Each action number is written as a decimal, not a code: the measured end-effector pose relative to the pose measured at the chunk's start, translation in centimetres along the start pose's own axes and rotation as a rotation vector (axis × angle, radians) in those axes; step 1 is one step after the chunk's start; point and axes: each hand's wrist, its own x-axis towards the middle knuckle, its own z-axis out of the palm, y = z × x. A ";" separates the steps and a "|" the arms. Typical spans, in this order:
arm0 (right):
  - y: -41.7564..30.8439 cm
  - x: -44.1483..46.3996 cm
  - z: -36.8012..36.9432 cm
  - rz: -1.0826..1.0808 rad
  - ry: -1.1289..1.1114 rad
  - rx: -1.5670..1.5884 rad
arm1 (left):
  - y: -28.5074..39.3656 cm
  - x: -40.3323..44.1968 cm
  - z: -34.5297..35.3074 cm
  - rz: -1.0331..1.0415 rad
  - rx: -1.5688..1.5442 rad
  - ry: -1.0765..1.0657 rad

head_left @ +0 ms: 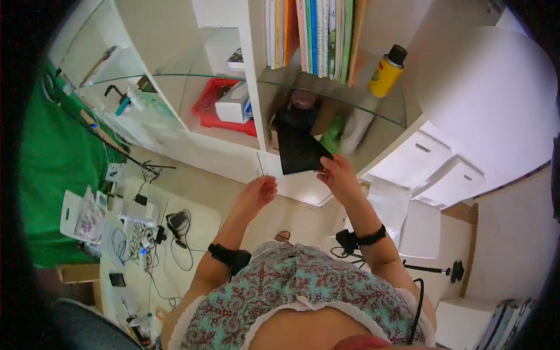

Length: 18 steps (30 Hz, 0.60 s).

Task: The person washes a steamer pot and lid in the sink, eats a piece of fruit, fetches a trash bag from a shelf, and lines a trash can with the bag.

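Note:
My right hand (338,177) pinches the lower right corner of a flat black sheet (299,153) in front of the lower shelf. The sheet's upper edge blends into dark items behind it, so its full shape is hard to see. My left hand (257,195) is lower and to the left, apart from the sheet. Its fingers are curled in, and anything inside them is hidden. Behind the sheet, the lower compartment contains a dark bundle (298,108), a green item (333,133) and a whitish rounded item (357,128).
A glass shelf (350,96) carries upright books (312,38) and a yellow can with a black cap (386,73). The left compartment holds a red tray (205,105) with a white box (232,106). Cables cover the table (198,224) at left. White drawers (417,157) stand at right.

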 end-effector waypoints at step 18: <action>-2.6 2.8 1.4 -0.425 -0.141 -0.852 | 11.1 1.5 7.4 0.112 0.401 0.049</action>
